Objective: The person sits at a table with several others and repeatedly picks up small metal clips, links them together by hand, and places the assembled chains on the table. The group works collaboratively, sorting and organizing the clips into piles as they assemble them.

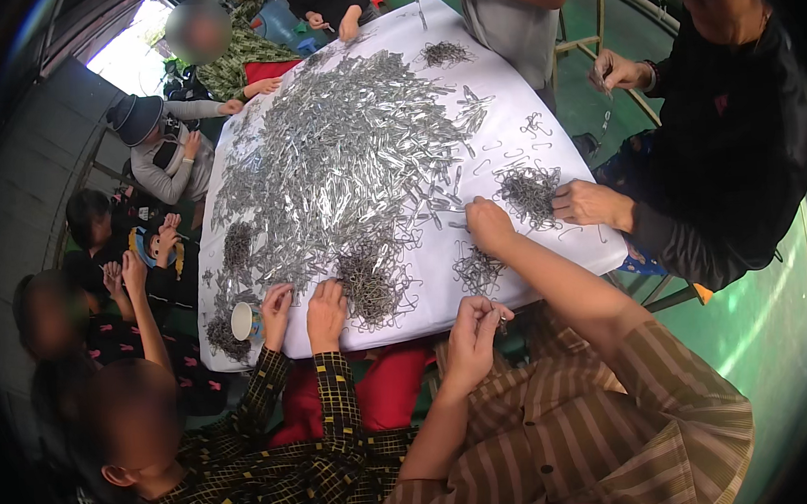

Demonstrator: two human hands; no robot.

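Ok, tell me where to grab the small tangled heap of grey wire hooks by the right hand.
Pinch a curved end sticking out at the near rim of the small tangled heap of grey wire hooks, coming from above. It lies flat and loose on the white table cover, so a central grab would likely lift a tangle. The right hand rests just beyond it.

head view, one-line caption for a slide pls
Several people sort metal hooks on a white table; left hand pinches one, right hand reaches.

no packages, labels, signs, screens visible
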